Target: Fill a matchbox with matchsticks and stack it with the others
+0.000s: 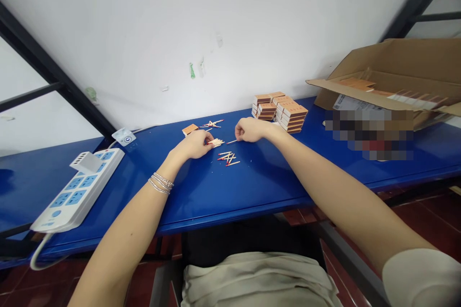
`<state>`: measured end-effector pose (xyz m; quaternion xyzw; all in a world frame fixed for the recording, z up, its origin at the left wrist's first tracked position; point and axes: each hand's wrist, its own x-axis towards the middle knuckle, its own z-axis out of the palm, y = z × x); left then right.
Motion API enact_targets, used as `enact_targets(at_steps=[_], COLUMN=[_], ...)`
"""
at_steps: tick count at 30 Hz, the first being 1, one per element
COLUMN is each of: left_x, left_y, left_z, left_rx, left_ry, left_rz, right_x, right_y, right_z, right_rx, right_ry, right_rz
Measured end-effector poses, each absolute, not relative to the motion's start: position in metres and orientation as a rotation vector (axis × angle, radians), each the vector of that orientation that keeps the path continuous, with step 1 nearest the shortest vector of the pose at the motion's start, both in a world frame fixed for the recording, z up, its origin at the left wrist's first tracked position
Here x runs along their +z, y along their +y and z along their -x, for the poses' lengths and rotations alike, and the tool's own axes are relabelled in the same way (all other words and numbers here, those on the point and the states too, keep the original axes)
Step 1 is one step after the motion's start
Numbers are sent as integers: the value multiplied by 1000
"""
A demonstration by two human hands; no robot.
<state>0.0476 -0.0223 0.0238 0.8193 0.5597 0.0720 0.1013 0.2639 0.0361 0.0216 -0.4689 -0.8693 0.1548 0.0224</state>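
A blue table [266,177] ran below a white wall [252,24] across the middle of the frame. At its centre, the left hand [195,144] grasped a bundle of matchsticks [217,143], and the right hand [252,129] pinched a single matchstick [231,142] just beside it. The gathering looked partly done: loose matchsticks [227,157] lay below the hands, with another scatter [214,124] above, near an orange matchbox [189,129]. Right of centre, stacked matchboxes [291,112] stood; whether they were filled could not be told.
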Motion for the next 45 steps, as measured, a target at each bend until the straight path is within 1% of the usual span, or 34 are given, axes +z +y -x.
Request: enact_targets(at_steps=[3, 7, 10, 17, 20, 26, 36, 41, 45], left_x=[25, 24, 22, 20, 20, 19, 20, 22, 22], left_y=[-23, -22, -20, -20, -19, -17, -18, -20, -19], left_z=[-48, -48, -47, -46, -46, -45, -45, -46, -45], left_rx=[206, 198, 204, 233, 245, 228, 206, 207, 197], left_ry=[1648, 1651, 1641, 1590, 1583, 1581, 1593, 1598, 1587], left_rz=[-2412, -2427, -2432, -2453, -2457, -2467, -2507, -2485, -2495], right_x=[28, 31, 29, 8, 2, 4, 5, 15, 23], right_y=[34, 22, 17, 25, 24, 21, 14, 16, 16], right_z=[-269, -260, -252, -240, -235, -232, -226, -236, -245], right_rx=[557, 747, 779, 551, 540, 514, 349, 469, 659], right_ry=[-2716, -2808, -2825, -2594, -2571, -2560, -2593, -2611, -2685], right_rz=[1424, 1223, 1189, 1168, 1161, 1149, 1231, 1188, 1138])
